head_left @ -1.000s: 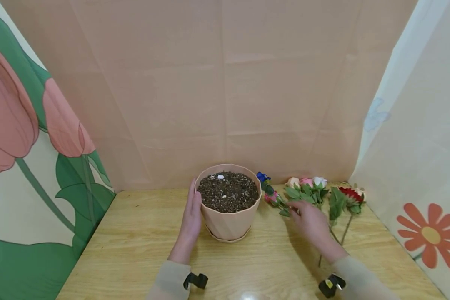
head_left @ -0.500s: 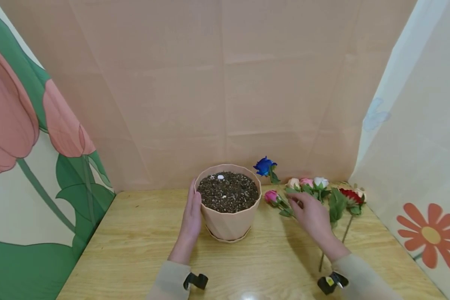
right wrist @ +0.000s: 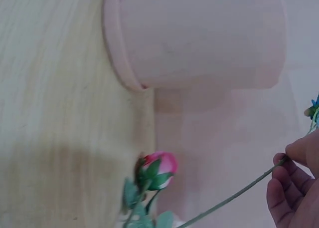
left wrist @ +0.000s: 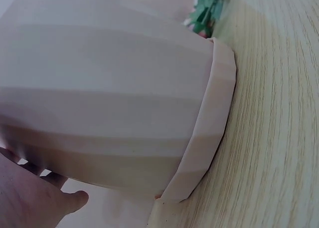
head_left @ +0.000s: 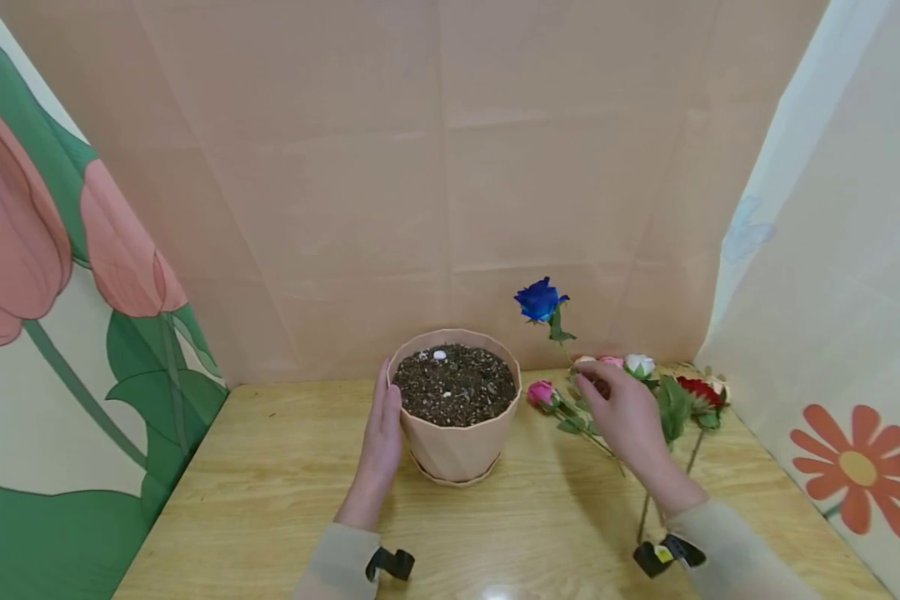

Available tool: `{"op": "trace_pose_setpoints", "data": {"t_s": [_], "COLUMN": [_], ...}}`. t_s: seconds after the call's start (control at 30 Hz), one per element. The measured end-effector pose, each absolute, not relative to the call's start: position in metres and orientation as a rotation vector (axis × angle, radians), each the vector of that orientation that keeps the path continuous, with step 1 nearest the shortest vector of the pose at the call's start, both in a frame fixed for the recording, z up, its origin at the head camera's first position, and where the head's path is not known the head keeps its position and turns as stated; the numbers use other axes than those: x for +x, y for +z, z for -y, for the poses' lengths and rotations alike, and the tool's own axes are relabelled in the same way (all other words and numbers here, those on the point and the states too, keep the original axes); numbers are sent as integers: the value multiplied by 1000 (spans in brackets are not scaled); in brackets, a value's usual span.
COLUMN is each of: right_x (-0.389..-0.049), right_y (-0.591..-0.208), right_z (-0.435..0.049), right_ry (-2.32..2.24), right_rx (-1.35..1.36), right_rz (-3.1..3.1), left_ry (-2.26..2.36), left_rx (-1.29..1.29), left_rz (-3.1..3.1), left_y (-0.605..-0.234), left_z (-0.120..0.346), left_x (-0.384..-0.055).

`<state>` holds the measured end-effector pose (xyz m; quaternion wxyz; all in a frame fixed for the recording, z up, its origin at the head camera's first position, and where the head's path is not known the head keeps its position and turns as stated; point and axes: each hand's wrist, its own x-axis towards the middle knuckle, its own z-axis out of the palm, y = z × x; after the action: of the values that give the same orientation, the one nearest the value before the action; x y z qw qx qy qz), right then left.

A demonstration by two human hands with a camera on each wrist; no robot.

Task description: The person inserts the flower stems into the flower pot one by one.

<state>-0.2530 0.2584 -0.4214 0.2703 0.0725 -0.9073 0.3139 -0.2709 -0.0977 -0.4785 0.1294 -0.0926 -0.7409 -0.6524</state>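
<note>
A pale pink flowerpot (head_left: 457, 450) full of dark soil (head_left: 457, 383) stands on its saucer (head_left: 457, 480) at the table's middle. My left hand (head_left: 382, 421) rests flat along the pot's left side, its fingers straight; the left wrist view shows the hand (left wrist: 30, 198) beside the pot wall (left wrist: 109, 78). To the right of the pot, my right hand (head_left: 630, 417) pinches the stem of a blue rose (head_left: 540, 300), whose bloom is raised above the table. In the right wrist view, thumb and fingers hold the thin green stem (right wrist: 229, 199).
A bright pink rose (head_left: 542, 394) lies right of the pot, below the raised stem. Beyond my right hand lie a white rose (head_left: 639, 364), a dark red flower (head_left: 697, 390) and other blooms. A peach cloth backdrop (head_left: 450, 183) hangs behind the table (head_left: 292, 467).
My right hand has lifted the blue rose from beside the pot; its bloom has risen and shifted slightly right. The left hand stays on the pot.
</note>
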Motion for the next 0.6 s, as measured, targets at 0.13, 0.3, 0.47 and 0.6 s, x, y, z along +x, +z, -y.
{"op": "trace_pose_setpoints", "data": {"t_s": [0.13, 0.3, 0.47, 0.6], "right_x": [-249, -245, -242, -239], "right_y": [-408, -387, -367, -355], "right_z": [-254, -249, -245, -242], "right_ry": [904, 977, 1057, 1102], "right_rx": [183, 185, 179, 168], "right_rz": [2441, 2410, 2377, 2373], "left_ry": [-1898, -1896, -1903, -1902], "left_rx": [-274, -269, -270, -273], "left_rz": [2141, 2136, 2138, 2134], "left_y": [-479, -479, -479, -479], "left_z": [98, 97, 97, 97], "left_x": [-270, -270, -270, -270]}}
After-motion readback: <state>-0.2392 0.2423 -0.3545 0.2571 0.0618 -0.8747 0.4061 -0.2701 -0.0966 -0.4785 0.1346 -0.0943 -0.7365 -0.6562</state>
